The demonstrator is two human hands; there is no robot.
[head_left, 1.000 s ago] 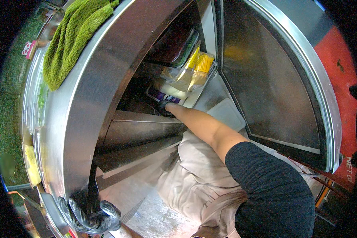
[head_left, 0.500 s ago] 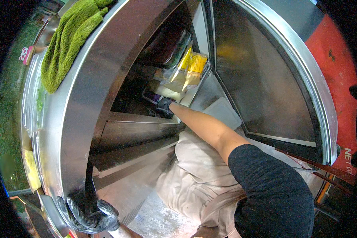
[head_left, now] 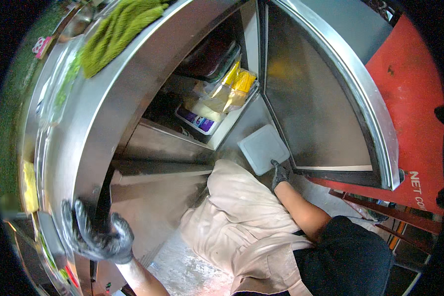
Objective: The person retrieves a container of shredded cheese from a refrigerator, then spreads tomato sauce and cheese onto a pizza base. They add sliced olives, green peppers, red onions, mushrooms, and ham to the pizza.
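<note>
The right hand (head_left: 281, 176), in a black glove, has its index finger laid over the near right part of a pale square plastic lid (head_left: 261, 146), set low before the open steel refrigerator (head_left: 133, 93); whether the other fingers grip its edge cannot be told. The left hand (head_left: 98, 234), gloved alike, is spread open, thumb apart from the fingers, at the near left edge of the steel counter (head_left: 79, 129). Inside the refrigerator, a shallow tray (head_left: 212, 129) shows a purple label with pale print; yellow-printed plastic packets (head_left: 240, 81) lie just beyond it. A green cloth (head_left: 116, 37) drapes the counter's far left. Right of the open door (head_left: 315, 93), a red panel (head_left: 404, 103) bears white lettering.
</note>
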